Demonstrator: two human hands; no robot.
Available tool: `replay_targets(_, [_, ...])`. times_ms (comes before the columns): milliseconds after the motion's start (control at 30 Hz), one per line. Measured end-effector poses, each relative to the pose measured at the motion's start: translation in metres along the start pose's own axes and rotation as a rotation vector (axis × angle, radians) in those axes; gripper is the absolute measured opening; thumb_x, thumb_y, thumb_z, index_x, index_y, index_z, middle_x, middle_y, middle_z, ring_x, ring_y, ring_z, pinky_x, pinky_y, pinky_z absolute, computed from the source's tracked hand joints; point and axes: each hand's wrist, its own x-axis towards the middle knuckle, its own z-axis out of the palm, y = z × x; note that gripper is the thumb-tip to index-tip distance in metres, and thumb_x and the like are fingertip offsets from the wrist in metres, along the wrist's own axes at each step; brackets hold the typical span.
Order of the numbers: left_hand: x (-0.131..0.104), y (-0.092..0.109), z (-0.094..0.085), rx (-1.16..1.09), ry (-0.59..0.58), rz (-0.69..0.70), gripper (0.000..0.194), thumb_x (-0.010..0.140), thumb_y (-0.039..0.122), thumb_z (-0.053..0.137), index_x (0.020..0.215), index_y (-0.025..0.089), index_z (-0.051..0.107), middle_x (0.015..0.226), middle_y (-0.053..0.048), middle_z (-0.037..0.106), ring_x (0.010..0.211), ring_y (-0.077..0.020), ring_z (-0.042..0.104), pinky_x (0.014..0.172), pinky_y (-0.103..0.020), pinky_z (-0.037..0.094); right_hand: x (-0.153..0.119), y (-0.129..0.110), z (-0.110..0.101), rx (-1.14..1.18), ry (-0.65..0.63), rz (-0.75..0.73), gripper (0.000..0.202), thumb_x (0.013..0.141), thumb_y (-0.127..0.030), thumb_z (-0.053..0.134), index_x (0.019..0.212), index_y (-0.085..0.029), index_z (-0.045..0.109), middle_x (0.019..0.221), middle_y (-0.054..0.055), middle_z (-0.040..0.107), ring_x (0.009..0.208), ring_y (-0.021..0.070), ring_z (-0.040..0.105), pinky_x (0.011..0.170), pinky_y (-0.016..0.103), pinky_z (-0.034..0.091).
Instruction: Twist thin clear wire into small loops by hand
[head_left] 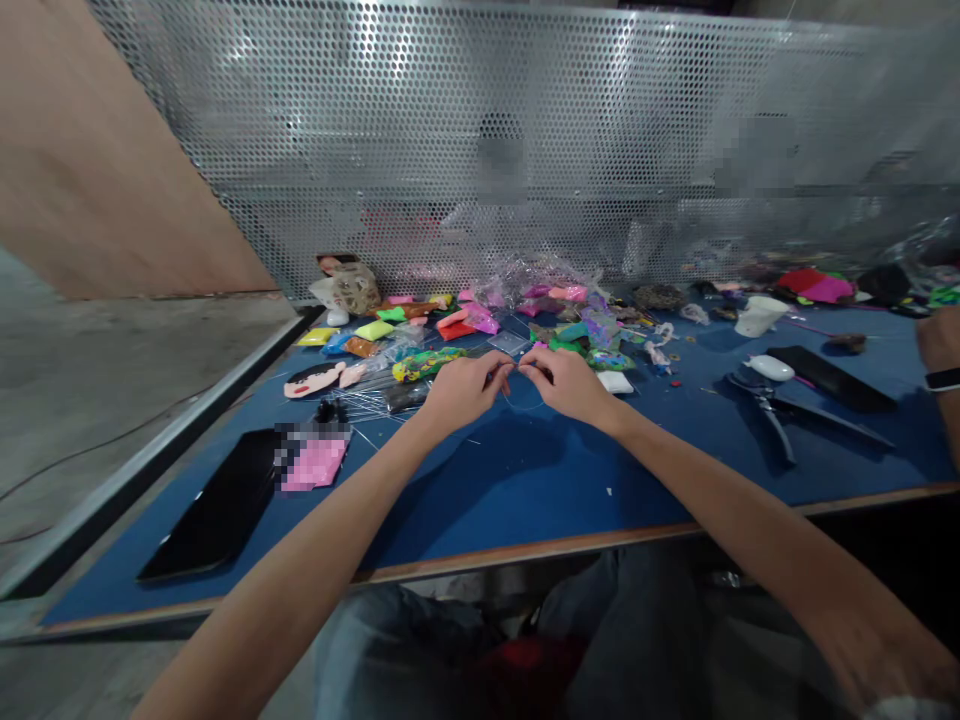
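My left hand (466, 388) and my right hand (562, 382) are raised over the middle of the blue table (525, 480), fingertips almost touching. Both hands are closed in a pinch. A thin wire or thread (525, 406) curves below the fingertips and appears to run between them; its ends are hidden by the fingers. Just behind the hands lies a small clear packet (508, 342). Close to my left hand is a yellow-green patterned piece (427, 364), and a white piece (615, 382) rests beside my right hand.
Thin rods (367, 404), a painted face cutout (313, 380), a pink packet (315, 462) and a black tablet-like slab (214, 505) lie left. Pliers (772, 420), a black case (831, 378) and a white cup (760, 316) are right, near another person's hand (941, 345). A perforated metal screen (420, 120) stands behind.
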Motion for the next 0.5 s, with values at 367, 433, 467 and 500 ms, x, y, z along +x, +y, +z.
replay_targets(367, [0.0015, 0.0083, 0.0049, -0.09, -0.002, 0.025, 0.027, 0.101, 0.022, 0.042, 0.094, 0.019, 0.068, 0.082, -0.001, 0.076, 0.071, -0.0149, 0.067, 0.072, -0.025, 0.044, -0.0017, -0.0066, 0.0, -0.282, 0.116, -0.102, 0.031, 0.106, -0.03, 0.038, 0.115, -0.015, 0.063, 0.097, 0.013, 0.073, 0.092, 0.026, 0.064, 0.086, 0.036, 0.035])
replay_targets(433, [0.002, 0.0087, 0.0033, -0.117, -0.002, 0.023, 0.027, 0.1, 0.021, 0.043, 0.092, 0.018, 0.068, 0.081, -0.001, 0.076, 0.069, -0.0144, 0.066, 0.071, -0.025, 0.044, -0.0015, -0.0067, -0.0005, -0.286, 0.129, -0.122, 0.029, 0.105, -0.028, 0.04, 0.119, -0.015, 0.062, 0.101, 0.014, 0.073, 0.094, 0.0265, 0.063, 0.087, 0.036, 0.037])
replay_targets(467, [0.0022, 0.0087, 0.0022, -0.131, -0.011, 0.026, 0.027, 0.1, 0.021, 0.043, 0.09, 0.018, 0.068, 0.08, -0.001, 0.076, 0.069, -0.014, 0.066, 0.07, -0.025, 0.044, -0.0015, -0.0067, -0.0004, -0.278, 0.128, -0.145, 0.028, 0.104, -0.025, 0.041, 0.119, -0.015, 0.063, 0.102, 0.013, 0.073, 0.095, 0.0264, 0.063, 0.088, 0.036, 0.038])
replay_targets(500, [0.0022, 0.0084, 0.0009, -0.141, -0.023, 0.032, 0.027, 0.1, 0.021, 0.043, 0.088, 0.018, 0.068, 0.079, -0.001, 0.076, 0.068, -0.0135, 0.066, 0.07, -0.024, 0.044, -0.0013, -0.0066, -0.0001, -0.265, 0.122, -0.171, 0.028, 0.104, -0.022, 0.04, 0.117, -0.016, 0.064, 0.103, 0.013, 0.073, 0.097, 0.026, 0.062, 0.089, 0.036, 0.039])
